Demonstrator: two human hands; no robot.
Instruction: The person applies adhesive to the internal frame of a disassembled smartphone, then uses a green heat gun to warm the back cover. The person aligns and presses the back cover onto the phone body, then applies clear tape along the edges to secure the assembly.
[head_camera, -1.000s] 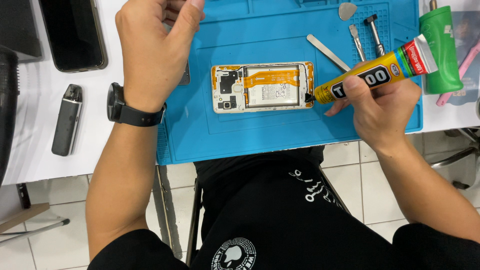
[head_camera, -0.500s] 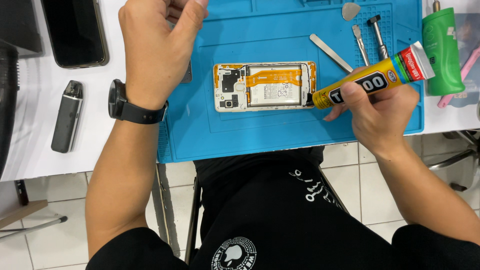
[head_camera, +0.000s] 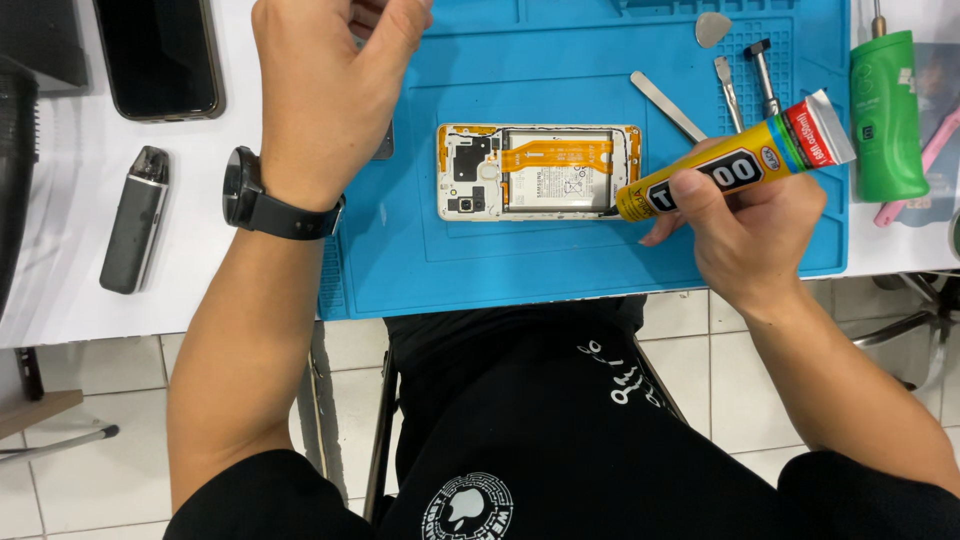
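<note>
Right hand (head_camera: 755, 235) pinches yellow glue tube w/ red crimped end (head_camera: 735, 168), nozzle angled down-left to rim of opened white phone w/ orange flex cable (head_camera: 538, 171), likely for edge bead. Left hand (head_camera: 325, 95) loosely curled, hovering, grip unclear.

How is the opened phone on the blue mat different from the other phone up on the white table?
The opened phone lies back off, its battery and orange ribbon cable showing; the dark phone is closed, showing only a black glossy face. The opened one lies lengthwise on the blue mat, with the glue tube tip at its edge; the dark one lies untouched. Both lie flat.
</note>
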